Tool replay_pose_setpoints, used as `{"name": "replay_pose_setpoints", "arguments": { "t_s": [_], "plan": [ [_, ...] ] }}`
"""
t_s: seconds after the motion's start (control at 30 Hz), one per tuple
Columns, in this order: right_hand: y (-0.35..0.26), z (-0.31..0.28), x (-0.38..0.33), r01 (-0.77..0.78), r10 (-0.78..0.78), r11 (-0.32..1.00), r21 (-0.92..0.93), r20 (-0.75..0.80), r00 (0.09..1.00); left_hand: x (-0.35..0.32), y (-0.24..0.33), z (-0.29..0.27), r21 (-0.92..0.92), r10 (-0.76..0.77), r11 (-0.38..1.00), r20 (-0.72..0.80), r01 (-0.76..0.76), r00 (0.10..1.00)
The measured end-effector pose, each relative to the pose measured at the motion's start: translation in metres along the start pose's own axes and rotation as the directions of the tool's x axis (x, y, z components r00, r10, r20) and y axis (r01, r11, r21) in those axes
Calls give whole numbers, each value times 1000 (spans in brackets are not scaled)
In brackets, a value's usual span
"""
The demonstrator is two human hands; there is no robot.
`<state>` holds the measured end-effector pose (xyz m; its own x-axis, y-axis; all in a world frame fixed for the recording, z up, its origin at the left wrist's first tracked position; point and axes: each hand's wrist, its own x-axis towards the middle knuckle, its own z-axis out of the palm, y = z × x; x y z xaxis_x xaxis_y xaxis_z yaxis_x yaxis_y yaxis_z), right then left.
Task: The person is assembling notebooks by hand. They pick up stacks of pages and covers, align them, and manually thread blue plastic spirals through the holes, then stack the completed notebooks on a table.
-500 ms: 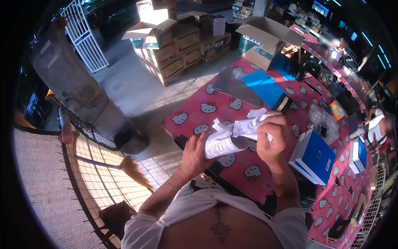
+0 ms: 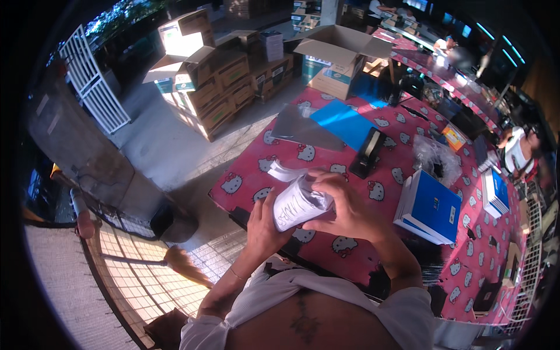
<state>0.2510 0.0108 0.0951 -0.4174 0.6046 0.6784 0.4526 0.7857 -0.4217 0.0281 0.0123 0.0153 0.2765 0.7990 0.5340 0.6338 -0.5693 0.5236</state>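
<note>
White paper roll (image 2: pixel 293 209) w/ handwriting, held over near edge of pink tbl (image 2: pixel 248 166): L hand (image 2: pixel 263 227) cupping one side, R hand (image 2: pixel 350 213) gripping the other. Beyond, I see blk tool (image 2: pixel 367 153), blue sheet (image 2: pixel 344 123); off R, blue bks (image 2: pixel 434 207).

The right hand (image 2: pixel 351 213) covers part of the rolled white paper (image 2: pixel 290 209), whose far side is hidden; the roll conceals some fingertips of the left hand (image 2: pixel 263 226). The floor of the open cardboard carton (image 2: pixel 328 74) lies behind its front wall. The lower picture edge cuts off a brown object (image 2: pixel 169 330), kind indeterminate. Distant co-workers (image 2: pixel 444 48) are too small and blurred for their hands to be distinguished.
</note>
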Motion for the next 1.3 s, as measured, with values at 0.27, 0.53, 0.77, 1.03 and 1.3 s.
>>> {"name": "replay_pose_setpoints", "arguments": {
  "t_s": [0.27,0.53,0.77,1.03,1.3],
  "plan": [
    [-4,4,-11,-78,82,996,-38,117,990,3,-4,2,25,89,996,-1,-89,996],
    [-1,31,-9,-99,103,994,36,-516,851,30,12,-5,-279,158,953,130,-117,979],
    [29,61,7,-347,484,867,359,-434,760,23,-2,-47,-137,208,974,218,-181,954],
    [9,166,62,-155,702,453,878,-244,669,0,-87,-94,-252,-28,962,-479,-107,877],
    [-46,250,112,139,-71,952,273,-246,967,10,-183,-121,-736,-291,553,268,390,919]
  ]
}}
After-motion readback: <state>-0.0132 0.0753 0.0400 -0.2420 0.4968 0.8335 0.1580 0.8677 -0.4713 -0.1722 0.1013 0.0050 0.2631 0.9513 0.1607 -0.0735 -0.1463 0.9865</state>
